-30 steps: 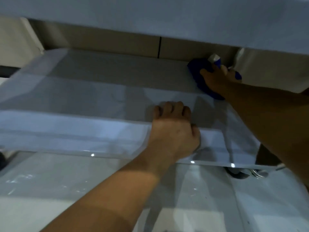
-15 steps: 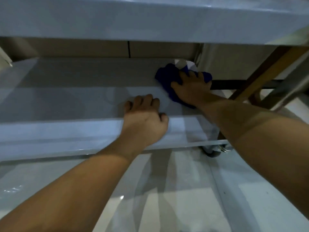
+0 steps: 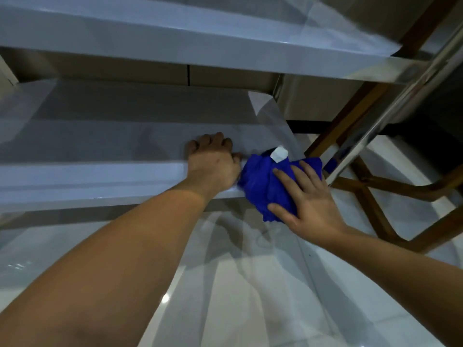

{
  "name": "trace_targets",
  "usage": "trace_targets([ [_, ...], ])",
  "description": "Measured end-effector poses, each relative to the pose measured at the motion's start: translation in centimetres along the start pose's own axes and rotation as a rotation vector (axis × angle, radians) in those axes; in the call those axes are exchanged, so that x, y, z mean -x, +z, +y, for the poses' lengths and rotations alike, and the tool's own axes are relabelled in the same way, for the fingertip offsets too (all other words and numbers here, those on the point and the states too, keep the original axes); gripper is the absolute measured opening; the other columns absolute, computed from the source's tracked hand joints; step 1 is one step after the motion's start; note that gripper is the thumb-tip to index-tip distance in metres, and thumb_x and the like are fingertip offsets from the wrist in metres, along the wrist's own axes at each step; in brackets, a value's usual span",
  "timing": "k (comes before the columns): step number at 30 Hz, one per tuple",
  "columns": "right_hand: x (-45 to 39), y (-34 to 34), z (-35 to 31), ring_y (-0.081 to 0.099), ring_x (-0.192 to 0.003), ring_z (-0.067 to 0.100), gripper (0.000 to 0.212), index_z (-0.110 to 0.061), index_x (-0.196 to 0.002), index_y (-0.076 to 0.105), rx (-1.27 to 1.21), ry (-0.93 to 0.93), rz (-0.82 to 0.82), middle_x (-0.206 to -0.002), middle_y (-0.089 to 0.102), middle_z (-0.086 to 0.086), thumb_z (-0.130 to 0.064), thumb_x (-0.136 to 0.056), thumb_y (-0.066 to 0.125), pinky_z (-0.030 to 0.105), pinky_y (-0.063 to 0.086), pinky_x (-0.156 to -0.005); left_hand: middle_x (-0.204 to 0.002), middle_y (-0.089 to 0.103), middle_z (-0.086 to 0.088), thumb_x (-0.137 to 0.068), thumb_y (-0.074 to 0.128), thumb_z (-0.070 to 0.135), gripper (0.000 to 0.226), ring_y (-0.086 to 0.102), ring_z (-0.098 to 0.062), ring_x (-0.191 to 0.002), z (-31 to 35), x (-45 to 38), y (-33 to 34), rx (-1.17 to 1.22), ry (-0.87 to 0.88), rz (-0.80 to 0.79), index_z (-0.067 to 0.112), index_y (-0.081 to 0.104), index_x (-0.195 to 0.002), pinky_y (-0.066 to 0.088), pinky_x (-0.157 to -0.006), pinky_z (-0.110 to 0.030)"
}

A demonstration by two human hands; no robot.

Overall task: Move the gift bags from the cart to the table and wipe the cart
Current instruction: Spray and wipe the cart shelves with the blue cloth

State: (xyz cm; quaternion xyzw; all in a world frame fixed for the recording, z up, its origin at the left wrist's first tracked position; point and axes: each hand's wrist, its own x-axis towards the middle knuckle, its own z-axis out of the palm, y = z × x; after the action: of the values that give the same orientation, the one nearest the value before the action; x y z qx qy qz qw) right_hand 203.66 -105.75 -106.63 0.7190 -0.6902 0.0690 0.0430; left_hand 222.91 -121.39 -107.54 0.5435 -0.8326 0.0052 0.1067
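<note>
Cart's lower shelf (image 3: pixel 105 146): long axis runs left to right across the view, front lip (image 3: pixel 100 181) facing the camera, right end angling away toward the far right corner. Upper shelf (image 3: pixel 175 38) lies parallel above it.

Blue cloth (image 3: pixel 263 186) sits at the right end of the front lip, draped over the edge and hanging a little below it. Bunched and creased, saturated blue, with a small white tag (image 3: pixel 279 154) sticking up at its far side.

Right hand (image 3: pixel 308 199) presses flat on the cloth, fingers spread and fairly straight, pointing up-left. Left hand (image 3: pixel 213 164) grips the front lip just left of the cloth, fingers curled over onto the shelf surface, thumb touching the cloth's edge.

Hidden or unclear: left fingertips blur against the shelf; the shelf corner under the cloth is covered; cart's left end and top are cut off. Metal upright (image 3: pixel 390 106) at right is streaked with reflections. Wooden frame (image 3: pixel 370 189) behind it, partly cropped. Glossy tiled floor (image 3: pixel 238 284) below. No gift bags in view.
</note>
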Motion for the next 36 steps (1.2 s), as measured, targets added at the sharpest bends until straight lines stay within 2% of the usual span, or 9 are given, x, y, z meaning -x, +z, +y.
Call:
trace_targets([
  [6, 0.5, 1.2, -0.2, 0.032, -0.145, 0.042, 0.069, -0.024, -0.154, 0.031, 0.122, -0.060, 0.064, -0.152, 0.044, 0.015, -0.041, -0.093, 0.059, 0.068, 0.022, -0.117, -0.136, 0.054, -0.007, -0.102, 0.032, 0.042, 0.045, 0.052, -0.029, -0.122, -0.6, -0.3, -1.5, 0.077, 0.031, -0.096, 0.018, 0.056, -0.131, 0.039, -0.105, -0.043],
  [9, -0.5, 1.6, -2.1, 0.029, -0.145, 0.043, 0.075, -0.026, -0.154, 0.032, 0.140, 0.006, 0.078, -0.152, 0.042, 0.014, -0.041, -0.089, 0.068, 0.070, 0.018, -0.116, -0.155, 0.042, -0.006, -0.108, 0.029, 0.039, 0.047, 0.038, -0.028, -0.141, -2.6, 0.6, -2.5, 0.197, 0.124, -0.210, 0.021, 0.049, -0.146, 0.029, -0.116, -0.039],
  [13, -1.0, 2.2, -3.7, 0.029, -0.142, 0.047, 0.083, -0.025, -0.153, 0.031, 0.162, 0.026, 0.103, -0.151, 0.040, 0.018, -0.041, -0.083, 0.074, 0.074, 0.017, -0.113, -0.162, 0.035, -0.004, -0.108, 0.036, 0.040, 0.049, 0.028, -0.023, -0.150, -7.0, 3.1, -3.3, 0.259, 0.151, -0.162, 0.020, 0.045, -0.152, 0.021, -0.123, -0.034],
  [19, -3.0, 2.6, -9.3, 0.038, -0.136, 0.050, 0.087, -0.022, -0.150, 0.035, 0.150, -0.151, 0.153, -0.145, 0.046, 0.021, -0.039, -0.077, 0.079, 0.078, 0.024, -0.107, -0.131, 0.063, -0.011, -0.105, 0.038, 0.040, 0.042, 0.058, -0.033, -0.119, -14.5, 5.2, -6.3, 0.156, 0.034, -0.117, 0.015, 0.062, -0.129, 0.045, -0.103, -0.042],
  [22, -4.7, 2.5, -14.6, 0.036, -0.137, 0.049, 0.097, -0.026, -0.150, 0.027, 0.137, -0.191, 0.071, -0.148, 0.044, 0.019, -0.044, -0.072, 0.083, 0.079, 0.023, -0.107, -0.127, 0.065, -0.011, -0.106, 0.040, 0.038, 0.038, 0.060, -0.031, -0.113, -17.8, 6.9, -7.4, 0.132, -0.053, -0.113, 0.017, 0.063, -0.127, 0.048, -0.100, -0.042],
  [25, -6.2, 2.9, -20.8, 0.007, -0.148, 0.044, 0.099, -0.034, -0.152, -0.006, 0.112, -0.237, 0.015, -0.161, 0.014, 0.014, -0.049, -0.087, 0.068, 0.075, 0.001, -0.114, -0.129, 0.063, -0.011, -0.105, 0.040, 0.035, 0.037, 0.058, -0.032, -0.115, -21.3, 9.8, -8.7, 0.066, -0.129, -0.144, 0.018, 0.061, -0.129, 0.048, -0.099, -0.044],
  [27, -7.1, 3.1, -24.8, -0.002, -0.148, 0.043, 0.101, -0.033, -0.151, -0.014, 0.104, -0.268, -0.025, -0.161, 0.004, 0.013, -0.047, -0.090, 0.065, 0.073, -0.008, -0.112, -0.136, 0.059, -0.011, -0.102, 0.044, 0.027, 0.038, 0.055, -0.031, -0.121, -23.9, 11.8, -9.7, 0.027, -0.179, -0.159, 0.017, 0.058, -0.136, 0.046, -0.103, -0.042],
  [31, -8.7, 3.4, -32.6, -0.001, -0.147, 0.046, 0.111, -0.030, -0.153, -0.016, 0.096, -0.330, -0.050, -0.160, 0.004, 0.016, -0.042, -0.086, 0.071, 0.076, -0.006, -0.111, -0.128, 0.062, -0.006, -0.090, 0.054, 0.011, 0.041, 0.056, -0.028, -0.119, -28.5, 16.7, -11.9, -0.027, -0.311, -0.150, 0.016, 0.064, -0.129, 0.048, -0.099, -0.038],
  [36, -10.8, 3.3, -40.4, 0.009, -0.144, 0.049, 0.117, -0.025, -0.155, -0.012, 0.106, -0.429, -0.063, -0.157, 0.009, 0.019, -0.039, -0.080, 0.077, 0.078, 0.003, -0.111, -0.106, 0.069, -0.006, -0.084, 0.058, 0.007, 0.030, 0.063, -0.025, -0.094, -32.4, 22.6, -12.8, -0.008, -0.456, 0.006, 0.015, 0.075, -0.107, 0.045, -0.076, -0.029],
])
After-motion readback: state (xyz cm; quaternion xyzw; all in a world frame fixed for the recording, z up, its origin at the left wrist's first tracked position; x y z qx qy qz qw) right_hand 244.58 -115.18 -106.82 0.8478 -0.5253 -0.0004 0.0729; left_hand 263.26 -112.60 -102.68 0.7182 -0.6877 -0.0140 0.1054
